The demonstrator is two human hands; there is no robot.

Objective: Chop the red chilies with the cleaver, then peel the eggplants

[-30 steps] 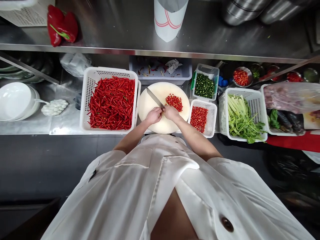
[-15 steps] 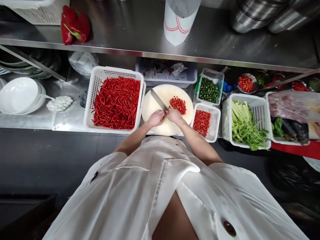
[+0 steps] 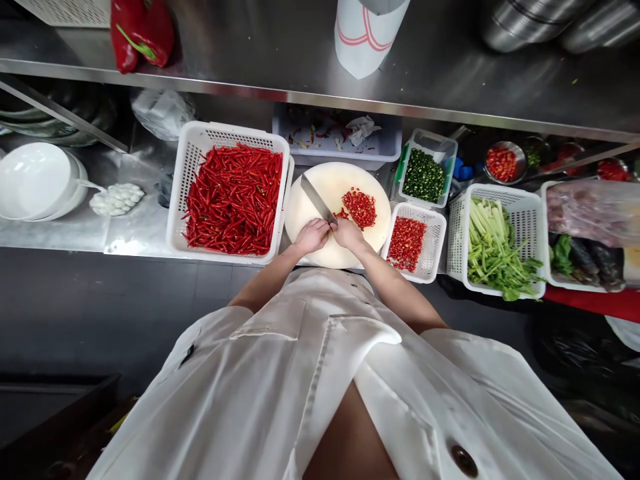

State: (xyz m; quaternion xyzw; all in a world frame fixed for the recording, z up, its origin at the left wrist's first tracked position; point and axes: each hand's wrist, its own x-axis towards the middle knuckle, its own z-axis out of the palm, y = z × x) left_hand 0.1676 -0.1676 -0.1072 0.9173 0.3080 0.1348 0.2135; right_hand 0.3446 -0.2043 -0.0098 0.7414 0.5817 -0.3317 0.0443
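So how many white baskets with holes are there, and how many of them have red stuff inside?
White holed baskets with red stuff: 2, the big chili basket and the small chopped-chili basket.
White holed baskets with green stalks: 1, the greens basket.
Total: 3, not counting a cut-off one on the top shelf.

Both bare forearms reach forward from short white sleeves and converge, so that the two hands sit side by side, knuckles nearly touching. The left hand [image 3: 311,236] is curled into a closed fist, back of the hand up, its wrist straight in line with the forearm, and its grip closed around a knife handle that is hidden inside the fist. The right hand [image 3: 347,233] lies just to the right of it, palm down with fingers bent and tucked under, the fingertips pointing forward and slightly towards the left hand; its wrist is a little bent inward.
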